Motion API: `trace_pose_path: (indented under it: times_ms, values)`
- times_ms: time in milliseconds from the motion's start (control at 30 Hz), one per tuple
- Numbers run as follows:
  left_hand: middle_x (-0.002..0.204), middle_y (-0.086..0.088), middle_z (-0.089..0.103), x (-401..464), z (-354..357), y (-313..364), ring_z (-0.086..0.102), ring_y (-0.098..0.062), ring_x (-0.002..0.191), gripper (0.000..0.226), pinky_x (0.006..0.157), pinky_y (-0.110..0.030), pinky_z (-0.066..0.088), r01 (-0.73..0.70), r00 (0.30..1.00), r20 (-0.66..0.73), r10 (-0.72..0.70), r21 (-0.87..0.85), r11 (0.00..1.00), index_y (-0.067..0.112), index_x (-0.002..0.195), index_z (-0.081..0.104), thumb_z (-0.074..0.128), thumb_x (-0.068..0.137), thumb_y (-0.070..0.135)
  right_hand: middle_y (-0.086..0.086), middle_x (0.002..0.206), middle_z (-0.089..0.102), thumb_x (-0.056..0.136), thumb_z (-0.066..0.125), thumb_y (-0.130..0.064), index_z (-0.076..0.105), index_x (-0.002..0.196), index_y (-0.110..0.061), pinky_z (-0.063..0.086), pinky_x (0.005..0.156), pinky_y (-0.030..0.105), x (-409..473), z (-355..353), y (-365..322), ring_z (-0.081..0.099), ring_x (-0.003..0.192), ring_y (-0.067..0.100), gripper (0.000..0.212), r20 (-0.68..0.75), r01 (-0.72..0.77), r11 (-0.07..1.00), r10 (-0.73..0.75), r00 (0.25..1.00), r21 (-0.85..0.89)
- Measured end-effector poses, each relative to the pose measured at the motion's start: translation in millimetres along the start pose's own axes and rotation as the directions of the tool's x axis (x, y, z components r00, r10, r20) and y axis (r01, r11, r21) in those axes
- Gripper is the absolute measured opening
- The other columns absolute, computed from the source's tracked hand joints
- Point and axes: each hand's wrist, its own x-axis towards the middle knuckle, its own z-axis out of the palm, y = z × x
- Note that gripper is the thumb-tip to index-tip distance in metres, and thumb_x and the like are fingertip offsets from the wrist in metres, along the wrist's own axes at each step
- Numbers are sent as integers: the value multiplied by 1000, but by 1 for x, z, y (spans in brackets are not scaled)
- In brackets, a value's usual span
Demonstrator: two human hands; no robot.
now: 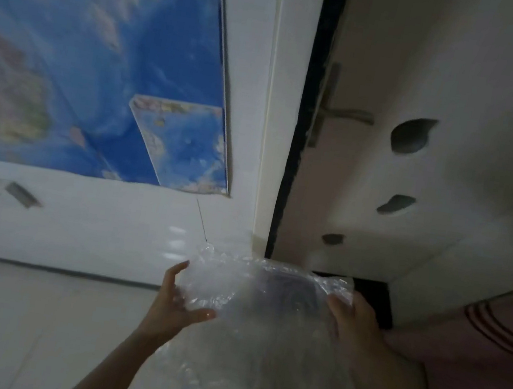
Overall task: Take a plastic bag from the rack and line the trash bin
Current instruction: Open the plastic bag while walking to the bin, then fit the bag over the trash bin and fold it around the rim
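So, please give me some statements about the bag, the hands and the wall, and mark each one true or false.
1. Both hands hold the clear plastic bag. True: the left hand and the right hand grip opposite sides.
2. The bag is black. False: it is transparent.
3. A blue map hangs on the wall. True.
4. The door handle is left of the map. False: it is to the right.
5. The trash bin stands clearly in front. False: no bin is clearly visible.

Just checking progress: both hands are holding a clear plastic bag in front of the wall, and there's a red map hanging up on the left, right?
Not quite: the head view shows the map is blue, not red. Left hand and right hand do hold the clear plastic bag.
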Motion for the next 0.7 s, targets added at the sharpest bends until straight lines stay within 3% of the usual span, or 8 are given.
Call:
trace_pose_path:
  times_ms: [233, 300, 467, 600, 700]
  values:
    - [84, 1, 56, 12, 16, -114, 56, -19, 72, 97, 67, -30, 47, 175, 967, -215, -136, 175, 969, 33, 123, 38, 91, 42, 25, 8, 73, 64, 85, 60, -27, 52, 76, -21, 43, 36, 19, 29, 53, 99, 60, 55, 19, 14, 65, -144, 972, 159, 985, -186]
    - [84, 5, 56, 21, 19, -151, 56, -14, 74, 96, 65, -24, 44, 200, 954, -261, -146, 192, 961, 31, 124, 41, 91, 42, 26, 8, 75, 63, 85, 62, -22, 51, 82, -17, 42, 35, 17, 40, 72, 133, 59, 55, 17, 13, 68, -157, 965, 174, 982, -212]
    - [80, 6, 55, 51, 26, -246, 55, -10, 72, 87, 61, -21, 40, 258, 940, -285, -185, 246, 934, 25, 127, 42, 88, 53, 21, 0, 82, 54, 80, 69, -25, 47, 113, -14, 42, 52, 24, 67, 124, 216, 54, 66, 11, 42, 11, -230, 946, 239, 971, -229]
    - [90, -1, 54, 76, 26, -313, 56, -17, 79, 95, 63, -27, 41, 296, 936, -280, -215, 288, 911, 29, 129, 39, 83, 46, 42, 3, 107, 53, 74, 74, -31, 39, 127, -24, 46, 72, 28, 81, 163, 275, 55, 89, 19, 64, 43, -169, 971, 179, 983, -172]
    - [91, 0, 53, 87, 28, -351, 55, -14, 79, 100, 61, -22, 40, 315, 937, -261, -234, 337, 887, 32, 129, 37, 76, 40, 55, 0, 111, 52, 72, 76, -30, 33, 134, -27, 42, 77, 26, 89, 181, 310, 53, 97, 16, 76, 97, -78, 978, 98, 991, -191]
